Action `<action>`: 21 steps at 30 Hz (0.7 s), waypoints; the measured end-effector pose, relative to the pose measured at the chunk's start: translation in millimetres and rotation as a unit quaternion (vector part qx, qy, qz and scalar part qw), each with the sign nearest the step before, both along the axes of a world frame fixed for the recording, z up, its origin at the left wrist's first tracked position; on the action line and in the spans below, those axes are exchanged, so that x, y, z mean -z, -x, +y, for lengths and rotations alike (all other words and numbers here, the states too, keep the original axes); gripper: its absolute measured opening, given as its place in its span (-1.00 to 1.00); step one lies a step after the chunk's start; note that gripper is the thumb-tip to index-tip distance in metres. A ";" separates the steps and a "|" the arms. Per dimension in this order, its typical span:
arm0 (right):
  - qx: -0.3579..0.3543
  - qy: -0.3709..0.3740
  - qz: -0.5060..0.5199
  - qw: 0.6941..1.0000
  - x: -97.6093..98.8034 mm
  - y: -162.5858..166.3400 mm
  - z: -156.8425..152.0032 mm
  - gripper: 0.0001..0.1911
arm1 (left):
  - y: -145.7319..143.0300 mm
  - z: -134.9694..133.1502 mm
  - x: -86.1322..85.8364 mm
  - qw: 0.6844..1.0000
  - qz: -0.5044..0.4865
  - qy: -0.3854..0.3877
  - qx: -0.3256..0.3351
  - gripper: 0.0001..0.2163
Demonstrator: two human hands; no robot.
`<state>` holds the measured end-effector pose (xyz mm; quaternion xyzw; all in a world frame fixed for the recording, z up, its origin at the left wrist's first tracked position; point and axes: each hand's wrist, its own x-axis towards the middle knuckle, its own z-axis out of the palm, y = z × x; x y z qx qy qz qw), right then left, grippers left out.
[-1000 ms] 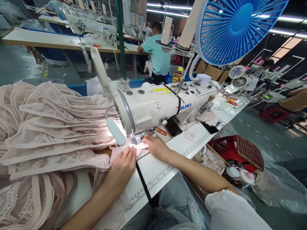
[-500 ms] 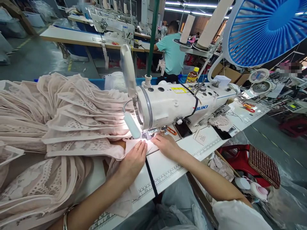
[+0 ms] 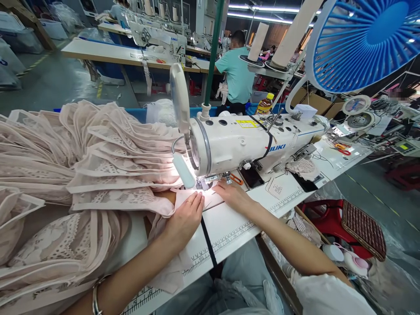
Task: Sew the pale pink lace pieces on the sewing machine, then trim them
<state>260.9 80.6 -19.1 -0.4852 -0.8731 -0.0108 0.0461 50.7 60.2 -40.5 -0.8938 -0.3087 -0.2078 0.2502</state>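
Person is guiding cloth under the sewing machine, centre frame.
Left hand and right hand are lying open and flat, pressing cloth onto desk; even pressure from both sides is advisable.

The white sewing machine carries the blue brand name JUKI on the front of its arm, the first letter partly crossed by a black strap. On top of the machine sits a yellow label whose print is too small to read. In front of the machine, the ruler scale printed along the worktop edge and a paper tag bear marks too fine to make out, and a second machine far behind shows a small blue logo, illegible.
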 end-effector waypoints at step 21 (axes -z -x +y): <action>0.105 -0.030 -0.010 0.994 10.5 28.3 -6.9 -0.75 | 3.6 -1.7 6.8 0.998 0.033 0.046 -0.003 -0.60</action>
